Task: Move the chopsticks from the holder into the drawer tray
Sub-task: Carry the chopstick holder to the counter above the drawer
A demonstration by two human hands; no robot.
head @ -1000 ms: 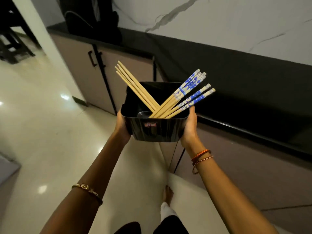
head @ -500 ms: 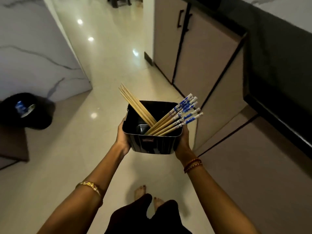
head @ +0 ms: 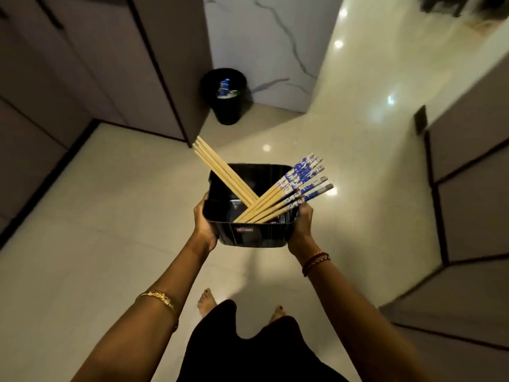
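Observation:
I carry a black square holder (head: 259,235) in front of me above the floor. My left hand (head: 203,223) grips its left side and my right hand (head: 301,226) grips its right side. Several plain wooden chopsticks (head: 220,169) lean out over the holder's back left corner. Several chopsticks with blue-and-white patterned tops (head: 298,179) lean out to the right. Both bundles cross inside the holder. No drawer tray is in view.
A black waste bin (head: 227,97) stands by a marble wall panel ahead. Beige cabinets (head: 91,67) line the left, more cabinet fronts (head: 471,194) line the right. Glossy tiled floor (head: 110,216) lies below, with my bare feet (head: 206,301) on it.
My view has swung round further: the waste bin moved from the far left to ahead, cabinets now stand on both sides. The holder stays held in both hands, chopsticks unchanged.

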